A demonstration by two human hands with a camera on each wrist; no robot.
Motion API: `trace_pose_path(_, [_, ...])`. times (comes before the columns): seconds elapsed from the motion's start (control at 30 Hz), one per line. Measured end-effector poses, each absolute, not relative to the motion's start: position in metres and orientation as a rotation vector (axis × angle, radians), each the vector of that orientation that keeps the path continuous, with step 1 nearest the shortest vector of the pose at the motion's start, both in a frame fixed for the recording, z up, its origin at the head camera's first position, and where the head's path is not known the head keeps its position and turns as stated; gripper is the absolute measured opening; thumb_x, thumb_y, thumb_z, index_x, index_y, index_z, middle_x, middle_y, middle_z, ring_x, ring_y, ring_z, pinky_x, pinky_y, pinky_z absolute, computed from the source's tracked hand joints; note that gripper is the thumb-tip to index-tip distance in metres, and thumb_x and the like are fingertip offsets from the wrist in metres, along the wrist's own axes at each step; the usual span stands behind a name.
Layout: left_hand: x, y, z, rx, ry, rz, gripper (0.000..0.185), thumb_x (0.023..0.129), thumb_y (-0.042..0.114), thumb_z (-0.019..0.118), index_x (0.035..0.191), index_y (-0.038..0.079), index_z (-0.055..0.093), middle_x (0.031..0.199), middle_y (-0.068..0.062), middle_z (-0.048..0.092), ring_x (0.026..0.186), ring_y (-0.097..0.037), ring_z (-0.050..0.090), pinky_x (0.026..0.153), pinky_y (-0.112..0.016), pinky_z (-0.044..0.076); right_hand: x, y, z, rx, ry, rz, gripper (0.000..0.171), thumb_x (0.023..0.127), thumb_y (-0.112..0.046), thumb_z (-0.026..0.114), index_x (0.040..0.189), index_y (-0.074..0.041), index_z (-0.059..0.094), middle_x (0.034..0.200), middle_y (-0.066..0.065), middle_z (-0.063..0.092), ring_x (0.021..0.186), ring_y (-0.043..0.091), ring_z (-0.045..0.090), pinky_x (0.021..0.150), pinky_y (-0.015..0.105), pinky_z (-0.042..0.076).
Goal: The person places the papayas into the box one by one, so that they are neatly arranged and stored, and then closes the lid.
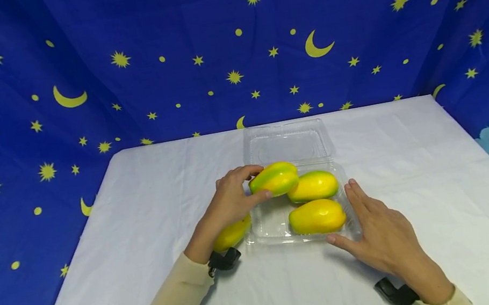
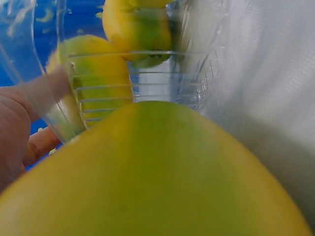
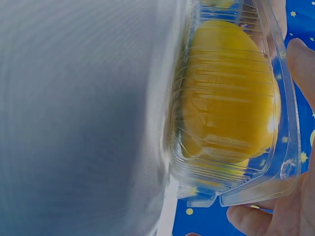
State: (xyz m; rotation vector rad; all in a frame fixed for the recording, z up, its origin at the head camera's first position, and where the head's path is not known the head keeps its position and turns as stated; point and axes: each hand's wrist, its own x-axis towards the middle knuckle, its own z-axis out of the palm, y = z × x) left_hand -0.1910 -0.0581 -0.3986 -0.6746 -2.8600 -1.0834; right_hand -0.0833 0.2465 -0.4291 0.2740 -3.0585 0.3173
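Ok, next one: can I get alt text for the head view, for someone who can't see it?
A person's left hand holds a yellow-green mango over an open clear plastic clamshell box that already contains two mangoes, while the right hand rests flat against the box's right edge. A fourth mango lies on the white tablecloth beside the box, before a starry blue backdrop.

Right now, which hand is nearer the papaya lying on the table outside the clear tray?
Left. The left hand is right above that papaya while holding another papaya over the tray. The right hand rests against the tray's far side.
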Motion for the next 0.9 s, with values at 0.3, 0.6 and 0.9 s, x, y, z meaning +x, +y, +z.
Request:
trace_pose_path(0.3, [-0.189,-0.061,-0.397,-0.660,-2.878,-1.068,0.064,0.088,0.046,0.076,0.144,0.024,0.052,0.131,0.003,0.063,0.118,-0.018,0.059,0.102,-0.051,0.033,-0.083,0.245,-0.429,0.272,-3.064,0.323,0.116,0.082,-0.086,0.048,0.161,-0.009,0.012,0.169,0.009,0.016,0.139,0.041,0.044,0.092,0.063,0.048])
trace_pose_path(0.6, [-0.189,-0.064,-0.394,-0.681,-2.850,-1.071,0.064,0.089,0.046,0.075,0.144,0.024,0.052,0.137,-0.002,0.062,0.121,-0.021,0.057,0.101,-0.050,0.033,-0.083,0.246,-0.428,0.293,-3.039,0.303,0.117,0.081,-0.086,0.048,0.160,-0.006,0.017,0.168,0.011,0.019,0.136,0.042,0.048,0.086,0.061,0.051])
trace_pose_path(0.9, [-0.185,-0.070,-0.382,-0.644,-2.822,-1.104,0.062,0.089,0.048,0.074,0.144,0.029,0.052,0.142,0.001,0.057,0.124,-0.022,0.055,0.107,-0.055,0.032,-0.083,0.247,-0.429,0.302,-3.032,0.293,0.116,0.082,-0.086,0.048,0.160,-0.006,0.017,0.168,0.011,0.019,0.137,0.042,0.047,0.086,0.060,0.051])
